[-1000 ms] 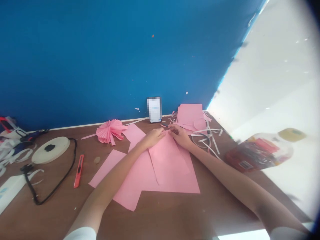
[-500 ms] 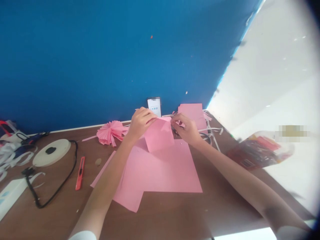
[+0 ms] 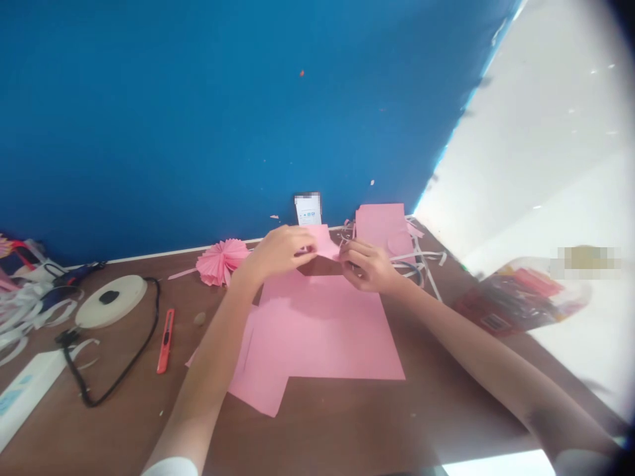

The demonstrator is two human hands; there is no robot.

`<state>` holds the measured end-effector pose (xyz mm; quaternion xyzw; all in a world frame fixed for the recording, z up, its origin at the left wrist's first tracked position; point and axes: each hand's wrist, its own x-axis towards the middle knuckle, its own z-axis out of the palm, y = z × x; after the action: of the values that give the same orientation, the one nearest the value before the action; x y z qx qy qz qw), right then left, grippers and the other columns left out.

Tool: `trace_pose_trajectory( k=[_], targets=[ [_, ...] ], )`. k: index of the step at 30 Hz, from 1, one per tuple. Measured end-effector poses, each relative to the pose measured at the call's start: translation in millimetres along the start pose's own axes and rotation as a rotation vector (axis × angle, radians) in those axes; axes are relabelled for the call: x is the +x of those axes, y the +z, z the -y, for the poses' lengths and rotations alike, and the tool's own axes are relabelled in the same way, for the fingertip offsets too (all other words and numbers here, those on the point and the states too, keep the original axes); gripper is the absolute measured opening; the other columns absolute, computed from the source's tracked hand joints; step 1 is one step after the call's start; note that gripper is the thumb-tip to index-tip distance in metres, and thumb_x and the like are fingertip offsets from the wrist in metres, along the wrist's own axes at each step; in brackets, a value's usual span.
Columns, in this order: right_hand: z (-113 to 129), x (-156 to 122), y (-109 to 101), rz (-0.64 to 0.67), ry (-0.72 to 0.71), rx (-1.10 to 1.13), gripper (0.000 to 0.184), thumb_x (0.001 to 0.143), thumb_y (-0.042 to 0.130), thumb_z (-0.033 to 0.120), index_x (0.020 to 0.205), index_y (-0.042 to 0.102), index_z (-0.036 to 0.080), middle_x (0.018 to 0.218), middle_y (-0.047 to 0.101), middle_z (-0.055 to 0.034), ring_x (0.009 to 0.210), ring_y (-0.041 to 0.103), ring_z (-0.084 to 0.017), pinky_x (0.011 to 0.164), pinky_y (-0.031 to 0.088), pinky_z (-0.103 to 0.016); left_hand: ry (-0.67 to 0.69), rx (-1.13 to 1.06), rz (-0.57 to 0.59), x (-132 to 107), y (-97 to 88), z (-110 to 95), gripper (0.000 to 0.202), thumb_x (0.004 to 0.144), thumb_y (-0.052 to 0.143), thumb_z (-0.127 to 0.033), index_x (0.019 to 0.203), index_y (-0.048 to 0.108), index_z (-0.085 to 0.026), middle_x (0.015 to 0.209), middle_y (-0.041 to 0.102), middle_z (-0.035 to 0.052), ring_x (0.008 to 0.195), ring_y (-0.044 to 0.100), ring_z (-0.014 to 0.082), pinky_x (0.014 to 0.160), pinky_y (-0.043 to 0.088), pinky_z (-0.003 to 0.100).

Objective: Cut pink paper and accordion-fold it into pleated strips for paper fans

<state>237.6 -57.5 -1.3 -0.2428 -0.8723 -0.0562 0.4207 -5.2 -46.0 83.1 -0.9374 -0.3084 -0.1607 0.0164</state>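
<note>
The pink paper point(image 3: 325, 243) is between the two hands in front of the phone point(image 3: 308, 210), at the far edge of the pink sheets point(image 3: 337, 334) lying on the table point(image 3: 357, 423). The left hand point(image 3: 280, 251) grips its left side and the right hand point(image 3: 366, 266) pinches its right end, probably so neither side droops. The phone leans on the blue wall point(image 3: 223, 119), apparently to face the person.

Craft desk point(image 3: 347, 423), seemingly: paper point(image 3: 321, 239), cutter point(image 3: 165, 340)

Pale sleeves point(image 3: 171, 467) — bare forearms point(image 3: 211, 370), bare hands point(image 3: 278, 252)
</note>
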Motion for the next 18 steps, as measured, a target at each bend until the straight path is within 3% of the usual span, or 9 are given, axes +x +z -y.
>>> trace_pose_trajectory(
  k=[3,9,13,18],
  targets=[
    [-2.7,-6.8,7.1,0.057,0.012,0.031,0.015,0.075,0.051,0.009,0.082,0.053,0.021,0.078,0.058,-0.0042,0.075,0.049,-0.019,0.066,0.040,-0.031,-0.117,-0.221,0.337,-5.7,-3.0,4.8,0.017,0.087,0.052,-0.025,0.083,0.068,-0.020,0.089,0.069,0.0003,0.078,0.059,0.0134,0.066,0.038,0.024],
    [-1.4,-22.5,26.6,0.193,-0.030,0.034,0.013,0.069,0.048,0.009,0.073,0.046,0.021,0.071,0.051,-0.0024,0.068,0.041,-0.017,0.061,0.031,-0.029,-0.290,-0.396,0.712,-8.3,28.6,11.7,0.012,0.076,0.053,-0.017,0.079,0.064,-0.018,0.079,0.066,-0.0011,0.067,0.055,0.0120,0.057,0.036,0.022],
    [1.9,-29.5,35.3,0.307,-0.075,-0.007,0.011,0.067,0.046,0.010,0.068,0.044,0.021,0.068,0.049,-0.0024,0.066,0.038,-0.016,0.059,0.026,-0.029,-0.369,-0.358,0.836,-2.6,47.6,9.5,0.014,0.070,0.054,-0.014,0.079,0.064,-0.018,0.078,0.065,-0.0009,0.063,0.053,0.0117,0.055,0.035,0.022],
    [2.0,-34.4,40.2,0.404,-0.052,-0.015,0.008,0.067,0.047,0.013,0.069,0.044,0.020,0.069,0.051,-0.0034,0.068,0.041,-0.017,0.060,0.025,-0.030,-0.382,-0.277,0.941,1.4,57.5,2.1,0.017,0.067,0.056,-0.016,0.082,0.063,-0.018,0.076,0.064,-0.0005,0.058,0.053,0.0128,0.053,0.036,0.023]
  ],
)
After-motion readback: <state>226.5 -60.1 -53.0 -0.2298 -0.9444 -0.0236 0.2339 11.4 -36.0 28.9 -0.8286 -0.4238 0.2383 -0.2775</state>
